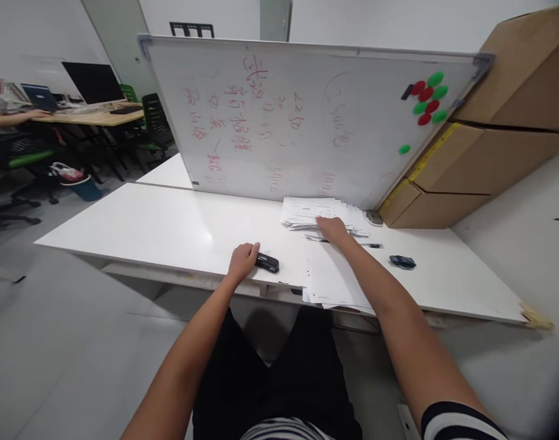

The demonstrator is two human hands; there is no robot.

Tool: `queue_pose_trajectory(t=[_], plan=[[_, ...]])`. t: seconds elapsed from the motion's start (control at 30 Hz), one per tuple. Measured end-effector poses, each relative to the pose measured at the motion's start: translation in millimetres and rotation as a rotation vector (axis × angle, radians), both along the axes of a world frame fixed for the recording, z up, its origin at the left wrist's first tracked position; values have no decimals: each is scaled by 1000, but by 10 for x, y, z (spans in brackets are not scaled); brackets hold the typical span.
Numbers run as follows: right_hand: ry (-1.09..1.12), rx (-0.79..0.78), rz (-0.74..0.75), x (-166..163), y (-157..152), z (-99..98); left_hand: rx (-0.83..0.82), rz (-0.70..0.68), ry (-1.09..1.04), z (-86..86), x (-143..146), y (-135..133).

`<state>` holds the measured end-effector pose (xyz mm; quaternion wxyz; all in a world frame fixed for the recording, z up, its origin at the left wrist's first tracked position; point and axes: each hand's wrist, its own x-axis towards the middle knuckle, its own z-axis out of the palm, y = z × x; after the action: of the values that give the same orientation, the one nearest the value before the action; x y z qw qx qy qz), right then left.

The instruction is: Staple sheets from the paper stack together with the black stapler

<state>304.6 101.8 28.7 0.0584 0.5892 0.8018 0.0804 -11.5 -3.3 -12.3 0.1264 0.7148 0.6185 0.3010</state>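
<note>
My left hand is closed around one end of a black stapler, which lies near the front edge of the white table. Farther back, my right hand is at a stack of printed papers, its fingers bent together on the front part of the sheets. How many sheets they grip is hidden. Under my right forearm lies a second, lower pile of white sheets, its near edge sticking out over the table edge. A black pen lies between the two piles.
A whiteboard with red writing and round magnets stands along the table's back. Cardboard boxes are stacked at the right. A small dark item lies on the white table. A person sits at a desk far left.
</note>
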Motion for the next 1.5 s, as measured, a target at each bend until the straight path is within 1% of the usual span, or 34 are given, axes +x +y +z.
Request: queue_pose_trajectory(t=[0.17, 0.43, 0.67, 0.93, 1.27, 1.5], plan=[[-46, 47, 17, 45, -38, -73, 19, 5, 17, -31, -4, 11], [-61, 108, 2, 34, -89, -118, 9, 0, 4, -21, -2, 8], [-78, 80, -29, 32, -32, -52, 10, 8, 2, -21, 0, 6], [-115, 9, 2, -13, 37, 25, 16, -7, -10, -10, 0, -9], [-81, 42, -34, -6, 27, 29, 21, -14, -38, -35, -1, 13], [-40, 50, -22, 37, 70, 4, -1, 2, -11, -24, -2, 6]])
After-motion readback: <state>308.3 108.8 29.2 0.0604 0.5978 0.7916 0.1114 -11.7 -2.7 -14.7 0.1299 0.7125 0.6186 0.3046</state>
